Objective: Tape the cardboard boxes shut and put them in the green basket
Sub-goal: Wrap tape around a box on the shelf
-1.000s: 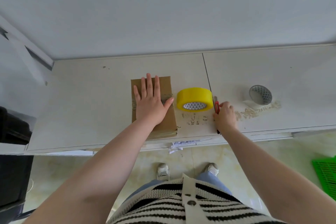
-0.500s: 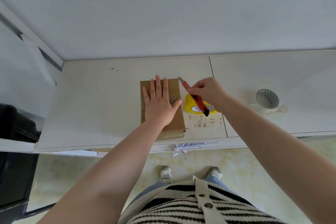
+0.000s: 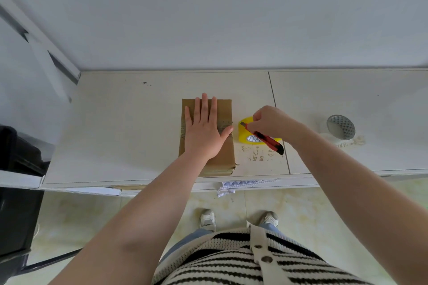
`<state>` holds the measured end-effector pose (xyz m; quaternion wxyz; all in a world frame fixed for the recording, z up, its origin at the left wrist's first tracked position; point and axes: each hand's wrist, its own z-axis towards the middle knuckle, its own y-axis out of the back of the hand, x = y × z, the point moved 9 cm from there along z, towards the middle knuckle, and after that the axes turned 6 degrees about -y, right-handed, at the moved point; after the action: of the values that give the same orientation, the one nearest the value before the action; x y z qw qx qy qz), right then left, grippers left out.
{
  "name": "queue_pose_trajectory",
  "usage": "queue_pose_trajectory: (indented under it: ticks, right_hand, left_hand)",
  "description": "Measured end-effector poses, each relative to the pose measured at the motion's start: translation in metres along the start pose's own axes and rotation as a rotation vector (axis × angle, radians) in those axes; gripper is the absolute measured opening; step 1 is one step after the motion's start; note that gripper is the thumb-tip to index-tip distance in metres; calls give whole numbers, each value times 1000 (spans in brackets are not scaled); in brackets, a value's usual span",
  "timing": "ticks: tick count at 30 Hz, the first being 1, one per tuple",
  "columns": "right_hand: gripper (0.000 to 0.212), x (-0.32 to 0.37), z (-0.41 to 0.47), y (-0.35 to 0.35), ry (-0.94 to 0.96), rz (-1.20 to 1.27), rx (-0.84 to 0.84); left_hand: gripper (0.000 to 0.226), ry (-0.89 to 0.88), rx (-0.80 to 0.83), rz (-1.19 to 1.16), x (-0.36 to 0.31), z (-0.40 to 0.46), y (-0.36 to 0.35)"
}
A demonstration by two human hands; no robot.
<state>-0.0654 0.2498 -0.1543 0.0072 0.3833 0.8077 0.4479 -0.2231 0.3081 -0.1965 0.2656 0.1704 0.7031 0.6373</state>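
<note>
Cardboard box (image 3: 206, 136) lies flat on the pale surface (image 3: 115, 122), near its front edge, long axis running away from the person. Left hand (image 3: 203, 131) is spread open, palm down, pressing on the box top; fingers extended toward the far end, thumb reaching to the box's right edge. A strip of clear tape (image 3: 225, 122) crosses the box top widthwise, passing under the left hand and showing just beside the thumb. Right hand (image 3: 272, 122) is just to the right of the box, not touching it, closed around a red utility knife (image 3: 266, 140); the knife's tip end points left toward the box's right edge, its dark butt end points down and right toward the person. Directly below the right hand sits the yellow tape roll (image 3: 246, 136), standing on the surface beside the box, partly hidden by hand and knife. Whether tape runs from roll to box cannot be told. A second, grey-white tape roll (image 3: 341, 127) stands well apart at right. Scuffed residue marks (image 3: 256, 156) lie on the surface in front of the yellow roll.
</note>
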Motion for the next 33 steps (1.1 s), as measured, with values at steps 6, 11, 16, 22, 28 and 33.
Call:
queue_pose_trajectory:
  ticks: [6, 11, 16, 22, 28, 33]
  right_hand:
    - [23, 5, 0, 1, -13, -57, 45]
    - [16, 8, 4, -1, -28, -82, 46]
    - [23, 2, 7, 0, -27, 113, -47]
    - [17, -104, 5, 34, -157, 927, -385]
    - [21, -187, 17, -4, -361, 474, -380]
    - [18, -175, 29, -1, -296, 400, -440]
  left_hand:
    - [89, 8, 2, 13, -1, 0, 1]
    - [89, 26, 4, 17, -1, -1, 1]
    - [89, 21, 5, 8, -1, -1, 2]
    - [89, 16, 23, 17, -1, 0, -2]
    - [89, 19, 23, 35, -1, 1, -5]
    - [88, 23, 21, 39, -1, 2, -5]
